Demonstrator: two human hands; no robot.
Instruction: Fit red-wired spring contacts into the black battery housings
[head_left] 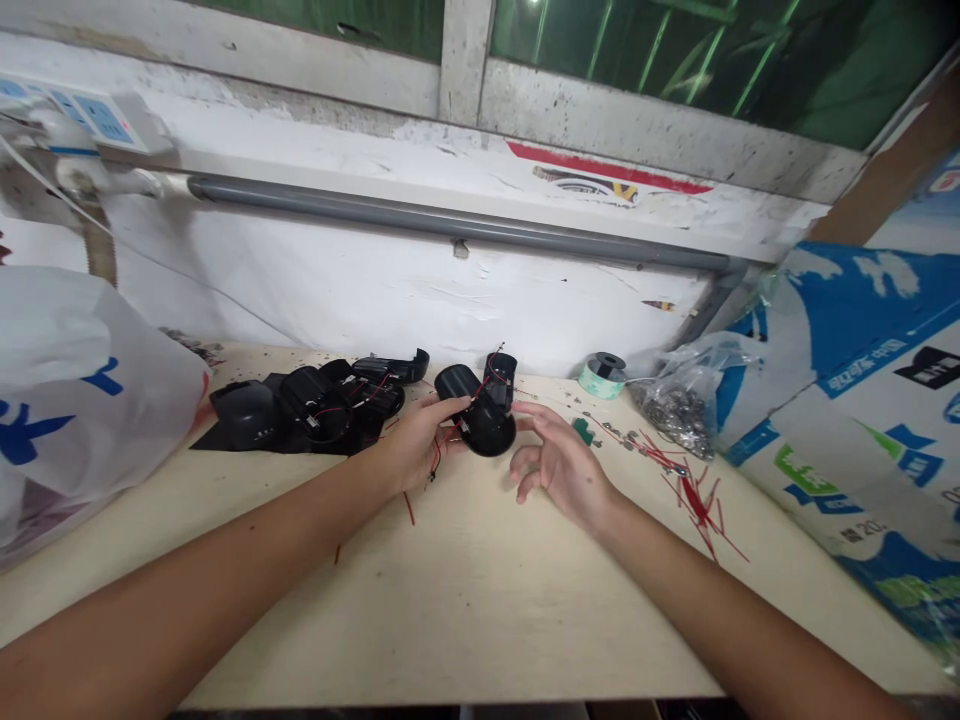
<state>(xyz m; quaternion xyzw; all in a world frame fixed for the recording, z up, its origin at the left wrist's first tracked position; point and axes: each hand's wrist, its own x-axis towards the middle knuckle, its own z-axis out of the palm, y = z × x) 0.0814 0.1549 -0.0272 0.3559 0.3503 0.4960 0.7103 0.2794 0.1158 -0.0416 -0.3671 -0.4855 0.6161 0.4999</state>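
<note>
The person's left hand [416, 445] is closed narrowly around a matte black plastic housing with thin red wires [486, 420], its fingers wrapped over the near side of the rounded shell. The housing sits just above a pale wooden workbench [465, 620], near the bench's back edge. The right hand [559, 470] is open wide, palm turned inward and fingers loosely spread – its fingertips are just beside the housing, and no contact shows.

To the left of the housing, a cluster of similar black plastic housings with red wires [315, 410] lies on a flat black sheet [225, 440], with a curved black plastic shell [394, 366] at the back. Further left is a white plastic bag with blue print [75, 400]. To the right of the housing are a mint-green tape spool [601, 377], a clear plastic bag of small metal parts [679, 405] and a scatter of cut red wires [697, 505] – beyond them stands a large blue-and-white printed sack [862, 420]. Behind the housing, a grey pipe [450, 222] runs along a white wall [375, 300].
</note>
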